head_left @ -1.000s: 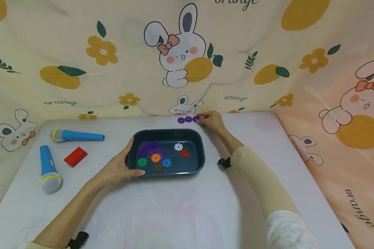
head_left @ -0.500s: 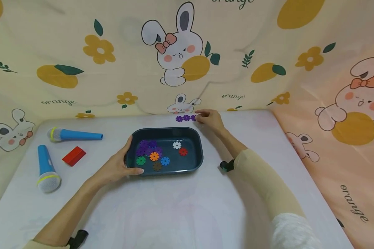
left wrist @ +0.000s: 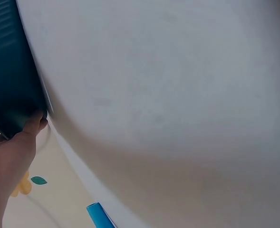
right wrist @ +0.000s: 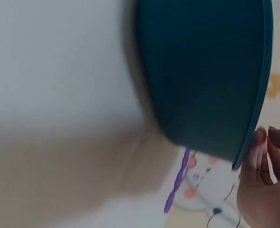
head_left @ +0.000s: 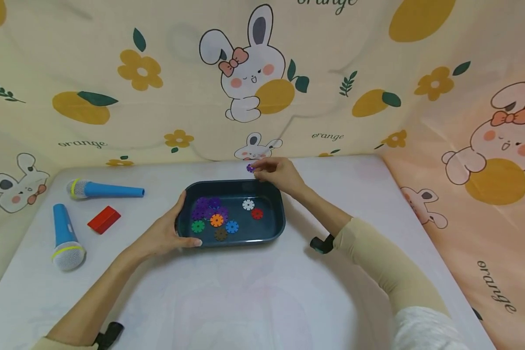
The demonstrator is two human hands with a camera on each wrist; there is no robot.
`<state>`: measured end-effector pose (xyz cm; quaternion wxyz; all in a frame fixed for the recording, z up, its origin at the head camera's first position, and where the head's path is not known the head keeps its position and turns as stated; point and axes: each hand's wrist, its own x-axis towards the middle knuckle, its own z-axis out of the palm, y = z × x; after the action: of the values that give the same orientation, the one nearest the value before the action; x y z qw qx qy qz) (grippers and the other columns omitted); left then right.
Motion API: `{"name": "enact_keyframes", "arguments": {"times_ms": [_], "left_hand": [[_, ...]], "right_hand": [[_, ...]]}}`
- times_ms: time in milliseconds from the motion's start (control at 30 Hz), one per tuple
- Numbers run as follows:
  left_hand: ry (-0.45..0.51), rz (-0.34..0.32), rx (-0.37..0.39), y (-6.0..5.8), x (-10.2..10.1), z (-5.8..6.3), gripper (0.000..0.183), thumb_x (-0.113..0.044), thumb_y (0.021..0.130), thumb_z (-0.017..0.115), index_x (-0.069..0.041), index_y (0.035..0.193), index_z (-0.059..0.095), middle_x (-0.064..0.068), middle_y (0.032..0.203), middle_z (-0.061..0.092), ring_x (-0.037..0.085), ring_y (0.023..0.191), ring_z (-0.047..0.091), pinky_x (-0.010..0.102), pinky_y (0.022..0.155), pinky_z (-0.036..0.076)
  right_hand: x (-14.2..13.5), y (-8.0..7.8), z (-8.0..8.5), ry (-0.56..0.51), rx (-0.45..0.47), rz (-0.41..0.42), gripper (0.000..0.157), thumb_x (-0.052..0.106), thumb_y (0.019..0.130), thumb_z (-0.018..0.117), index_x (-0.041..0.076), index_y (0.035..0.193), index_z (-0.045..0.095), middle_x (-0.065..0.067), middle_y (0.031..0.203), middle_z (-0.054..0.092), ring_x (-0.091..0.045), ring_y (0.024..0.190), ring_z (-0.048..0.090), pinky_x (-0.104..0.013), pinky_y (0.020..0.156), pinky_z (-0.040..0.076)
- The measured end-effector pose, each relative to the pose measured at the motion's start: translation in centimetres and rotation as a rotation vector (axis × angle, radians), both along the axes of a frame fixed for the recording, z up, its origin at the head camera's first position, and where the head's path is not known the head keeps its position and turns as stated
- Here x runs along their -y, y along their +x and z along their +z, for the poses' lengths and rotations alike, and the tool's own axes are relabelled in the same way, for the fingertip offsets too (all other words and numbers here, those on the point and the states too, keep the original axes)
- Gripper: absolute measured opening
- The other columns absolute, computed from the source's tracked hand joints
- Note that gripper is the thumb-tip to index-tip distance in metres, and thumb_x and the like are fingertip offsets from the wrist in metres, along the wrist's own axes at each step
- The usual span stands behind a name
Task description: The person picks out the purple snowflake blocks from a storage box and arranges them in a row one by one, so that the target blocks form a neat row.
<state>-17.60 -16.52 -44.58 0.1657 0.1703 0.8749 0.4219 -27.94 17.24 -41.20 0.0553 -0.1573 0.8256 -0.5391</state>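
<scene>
My left hand (head_left: 162, 237) grips the left end of a dark teal tray (head_left: 258, 231), thumb along its front rim. Inside the tray lie a pile of purple notched discs (head_left: 208, 209) and single ones: white (head_left: 248, 204), red (head_left: 257, 214), orange (head_left: 216, 220), green (head_left: 198, 226), blue (head_left: 232, 226) and brown (head_left: 220, 234). My right hand (head_left: 282, 175) is over the tray's back rim, finger and thumb apart with nothing seen between them. Behind the tray, a row of joined purple discs (right wrist: 178, 180) lies on the table; in the head view the hand hides most of it.
At the left lie two blue toy microphones (head_left: 109, 189) (head_left: 65, 233), with a red block (head_left: 104, 219) beside them. A patterned cloth (head_left: 157, 112) hangs along the table's back edge. The white table (head_left: 245, 296) extends in front of the tray.
My right hand has left the right end of the purple row and moved left and nearer, to the tray's back rim. The left hand keeps its grip on the tray.
</scene>
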Motion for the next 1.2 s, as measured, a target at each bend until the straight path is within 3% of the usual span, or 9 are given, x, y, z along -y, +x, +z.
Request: {"name": "enact_keyframes", "arguments": {"times_ms": [133,400,833,1000,1200], "left_hand": [[-0.007,0.009,0.008,0.1,-0.1,0.0,0.134,-0.043,0.074,0.087,-0.013,0.158,-0.012,0.027,0.162,0.007,0.051,0.145,0.016,0.067,0.111,0.022],[-0.024,0.023,0.031,0.3,-0.2,-0.2,0.133,-0.042,0.075,0.087,-0.013,0.159,-0.012,0.028,0.162,0.009,0.052,0.145,0.017,0.067,0.112,0.021],[-0.014,0.026,0.025,-0.2,-0.2,0.1,0.132,-0.045,0.075,0.086,-0.016,0.159,-0.013,0.027,0.162,0.007,0.051,0.145,0.015,0.066,0.112,0.02],[-0.018,0.015,0.024,-0.3,-0.4,0.0,0.131,-0.045,0.077,0.084,-0.016,0.159,-0.013,0.028,0.162,0.008,0.052,0.144,0.016,0.067,0.112,0.021],[-0.029,0.016,0.021,0.1,-0.1,-0.1,0.129,-0.044,0.078,0.084,-0.015,0.159,-0.012,0.029,0.161,0.009,0.053,0.144,0.017,0.067,0.111,0.021]], "right_hand": [[1.3,0.9,0.0,0.047,-0.033,0.072,0.024,0.009,0.089,0.074,0.002,0.112,0.073,-0.007,0.093,0.073,-0.027,0.08,0.069,-0.035,0.075,0.059],[3.2,2.1,-0.9,0.094,-0.001,0.196,0.022,0.005,0.091,0.072,-0.002,0.112,0.072,-0.007,0.096,0.074,-0.02,0.087,0.071,-0.027,0.078,0.058],[5.4,2.5,-1.8,0.261,0.005,0.284,0.025,0.007,0.09,0.074,0.003,0.115,0.072,-0.005,0.103,0.074,-0.008,0.087,0.069,-0.022,0.08,0.055],[6.1,2.9,-2.6,0.321,0.003,0.332,0.031,0.006,0.087,0.077,0.005,0.117,0.072,-0.005,0.11,0.073,-0.006,0.088,0.068,-0.019,0.08,0.054],[7.3,3.5,-3.6,0.376,-0.016,0.383,0.03,0.005,0.084,0.079,0.006,0.113,0.074,-0.004,0.107,0.072,-0.007,0.088,0.067,-0.016,0.079,0.053]]}}
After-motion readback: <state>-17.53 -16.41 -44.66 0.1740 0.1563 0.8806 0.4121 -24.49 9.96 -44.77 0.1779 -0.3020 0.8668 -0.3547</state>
